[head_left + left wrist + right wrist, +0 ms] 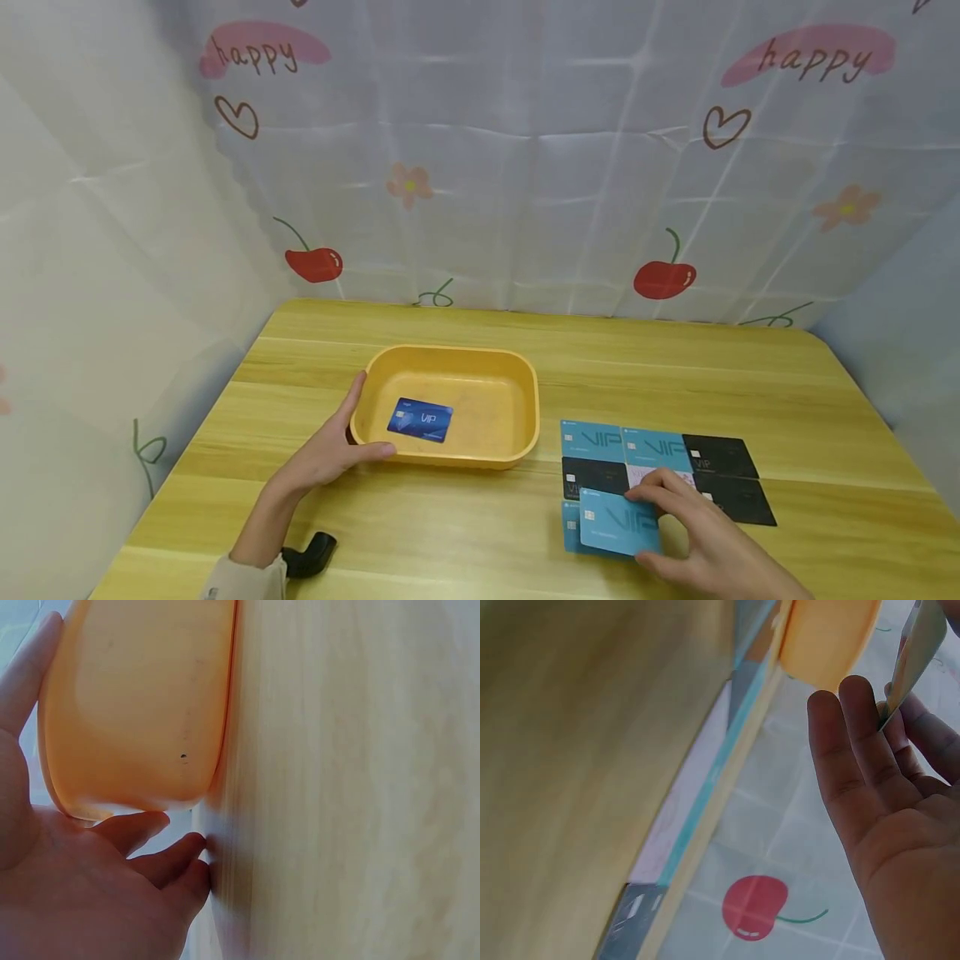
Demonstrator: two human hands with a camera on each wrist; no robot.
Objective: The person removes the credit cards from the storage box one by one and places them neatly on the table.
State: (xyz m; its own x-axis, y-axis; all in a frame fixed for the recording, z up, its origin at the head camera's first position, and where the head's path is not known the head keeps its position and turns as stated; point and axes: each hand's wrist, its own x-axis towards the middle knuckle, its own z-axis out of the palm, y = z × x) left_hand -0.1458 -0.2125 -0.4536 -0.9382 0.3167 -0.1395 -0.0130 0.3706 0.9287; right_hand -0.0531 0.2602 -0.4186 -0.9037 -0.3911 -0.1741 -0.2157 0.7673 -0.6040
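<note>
My right hand (pixel 701 533) pinches a light-blue VIP card (pixel 618 525) between thumb and fingers. In the right wrist view that card (pixel 919 660) appears nearly edge-on, with the other fingers straight. Partly covered by it is another light-blue card (pixel 572 529) on the table. Behind lie two rows of cards: light-blue ones (pixel 591 440), black ones (pixel 720 456), and a pinkish-white one (pixel 647 475) partly hidden by my fingers. My left hand (pixel 326 454) rests against the left end of a yellow tray (pixel 532 417), thumb along its near rim. Inside lies a dark-blue VIP card (pixel 420 419).
The wood-grain table (pixel 465 533) stands against a white curtain (pixel 510 167) printed with cherries, flowers and hearts. Beside my left sleeve is a curved black object (pixel 311 556). White sheeting also hangs on the left and right.
</note>
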